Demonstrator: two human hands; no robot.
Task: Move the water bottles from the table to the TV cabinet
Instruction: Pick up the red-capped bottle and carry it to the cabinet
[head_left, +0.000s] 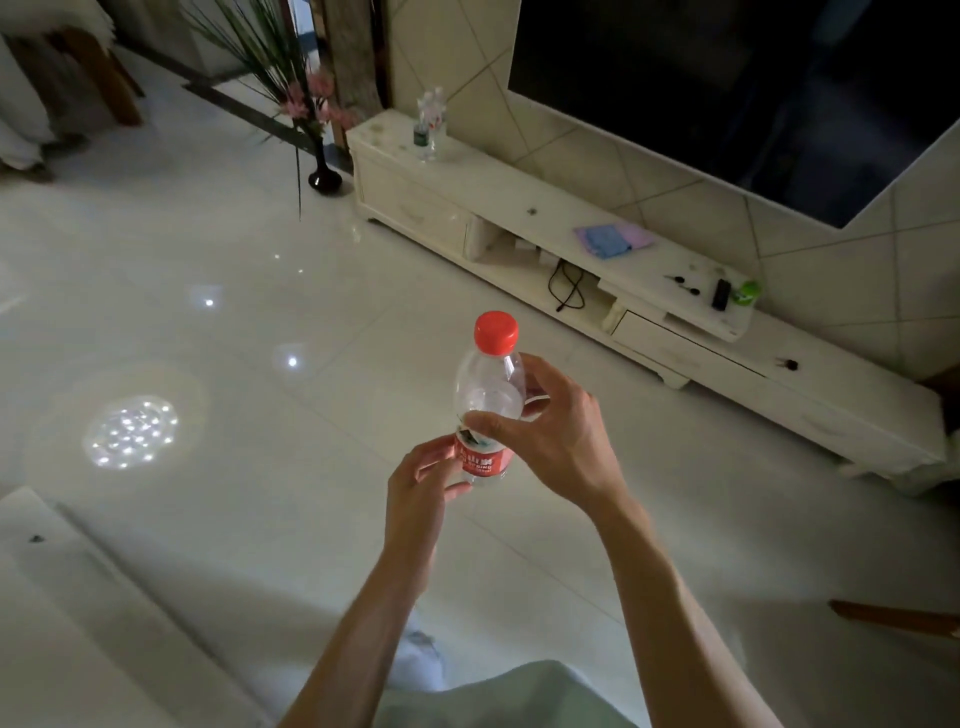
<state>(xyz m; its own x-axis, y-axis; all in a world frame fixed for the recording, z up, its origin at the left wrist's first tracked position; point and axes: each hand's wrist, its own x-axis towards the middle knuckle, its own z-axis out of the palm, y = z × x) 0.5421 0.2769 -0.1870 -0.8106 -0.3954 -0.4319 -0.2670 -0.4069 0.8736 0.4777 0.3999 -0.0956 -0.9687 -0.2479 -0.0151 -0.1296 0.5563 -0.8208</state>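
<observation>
A clear water bottle (488, 395) with a red cap and red label is held upright in the air over the floor, in the middle of the view. My right hand (550, 431) grips its body from the right, thumb across the front. My left hand (423, 480) grips the lower part at the label from the left. The long white TV cabinet (524, 208) runs along the wall at the upper right, well beyond the bottle. Two or three water bottles (430, 124) stand together on its far left end.
A dark TV (727, 93) hangs above the cabinet. A blue and pink cloth (613, 239), a small black device (721, 293) and a green object (745, 293) lie on the cabinet top. A black vase with grasses (324, 176) stands at its left end. A white table edge (52, 571) is at lower left.
</observation>
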